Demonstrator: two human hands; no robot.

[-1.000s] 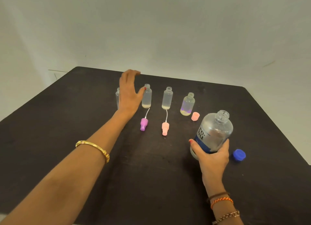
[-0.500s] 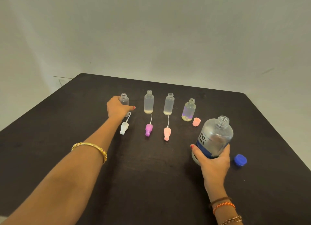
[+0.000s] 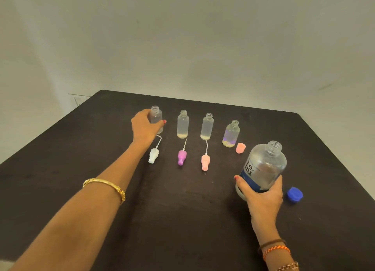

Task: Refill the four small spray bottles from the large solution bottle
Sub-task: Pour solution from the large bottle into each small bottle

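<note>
You see a matte black surface (image 3: 182, 220); a white plastic spray head (image 3: 153, 155), a purple one (image 3: 181, 157), a pink one (image 3: 205, 162); a round blue plastic cap (image 3: 294, 194); a clear large bottle with navy label (image 3: 261, 167).

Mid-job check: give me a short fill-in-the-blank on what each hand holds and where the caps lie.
1. The left hand grips the leftmost small clear spray bottle, whose ____ spray pump lies on the dark table.
2. The right hand holds the large clear solution bottle, whose mouth is ____.
3. The round ____ cap lies right of that hand.

Missing words: white; open; blue
</note>
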